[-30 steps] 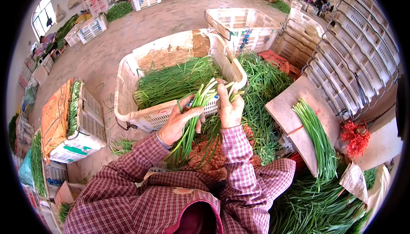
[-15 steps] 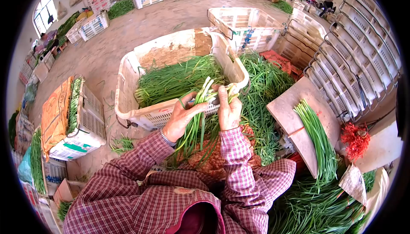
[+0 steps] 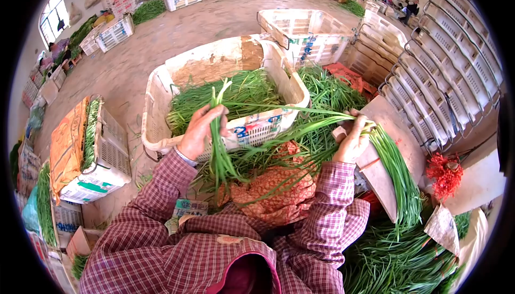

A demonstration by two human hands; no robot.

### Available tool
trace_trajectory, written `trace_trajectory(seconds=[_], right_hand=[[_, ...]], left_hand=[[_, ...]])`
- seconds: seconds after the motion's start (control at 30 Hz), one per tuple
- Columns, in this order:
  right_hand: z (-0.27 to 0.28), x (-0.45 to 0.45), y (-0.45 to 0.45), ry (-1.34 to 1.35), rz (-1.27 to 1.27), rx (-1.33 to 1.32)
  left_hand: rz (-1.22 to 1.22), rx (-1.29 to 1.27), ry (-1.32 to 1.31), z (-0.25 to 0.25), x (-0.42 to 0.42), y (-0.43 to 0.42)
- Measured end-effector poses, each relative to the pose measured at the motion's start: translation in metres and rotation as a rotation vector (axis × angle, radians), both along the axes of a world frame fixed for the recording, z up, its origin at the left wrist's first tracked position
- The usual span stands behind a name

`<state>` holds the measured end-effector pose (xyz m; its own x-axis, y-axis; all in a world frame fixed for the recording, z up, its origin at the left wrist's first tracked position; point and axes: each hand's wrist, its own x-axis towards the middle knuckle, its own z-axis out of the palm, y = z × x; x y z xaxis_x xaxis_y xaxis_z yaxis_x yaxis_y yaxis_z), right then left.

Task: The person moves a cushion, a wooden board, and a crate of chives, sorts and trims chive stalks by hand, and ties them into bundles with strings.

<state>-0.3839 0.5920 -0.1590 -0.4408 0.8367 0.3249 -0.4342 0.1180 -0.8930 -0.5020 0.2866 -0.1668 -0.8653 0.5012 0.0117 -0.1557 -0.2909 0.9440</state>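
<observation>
My left hand [image 3: 201, 133] is closed around a small bunch of garlic chives [image 3: 217, 152], pale ends up and leaves drooping, in front of the large white crate [image 3: 155, 109]. Out to the right, my right hand [image 3: 351, 141] pinches a few more chives [image 3: 324, 119] by their pale ends; their long leaves trail back left. It is at the edge of a tilted board [image 3: 383, 189], where a thicker chive bundle [image 3: 399, 181] lies. Whether the held ends touch that bundle I cannot tell. An orange patterned cloth [image 3: 279, 192] covers my lap.
Loose chives fill the crate and heap beside it [image 3: 332, 93]. Stacked white crates [image 3: 450, 63] rise at the right, near a bunch of red ties [image 3: 445, 178]. More chives [image 3: 397, 262] lie at lower right. A filled crate [image 3: 110, 149] stands left.
My hands were close together over the crate's near edge and are now far apart. The right hand has moved right to the board with a few chives; the left has shifted left with its bunch.
</observation>
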Motion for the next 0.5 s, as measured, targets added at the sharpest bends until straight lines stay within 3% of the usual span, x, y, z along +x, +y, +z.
trace_trajectory(seconds=[0.07, 0.2, 0.37, 0.43, 0.5], right_hand=[[0.002, 0.010, 0.015, 0.006, -0.071, 0.007], [0.009, 0.028, 0.047, -0.005, -0.140, 0.069], [0.025, 0.008, -0.008, -0.212, 0.150, 0.294], [0.034, 0.002, -0.044, -0.199, 0.364, 0.208], [0.032, -0.007, -0.065, -0.161, 0.409, 0.216]], left_hand=[[-0.011, -0.014, -0.054, -0.003, -0.020, -0.017], [0.332, -0.094, -0.079, 0.002, -0.042, -0.049], [0.039, -0.126, 0.152, 0.032, -0.016, -0.006], [-0.076, -0.183, 0.322, 0.053, 0.009, 0.028], [-0.207, -0.232, 0.374, 0.051, 0.020, 0.056]])
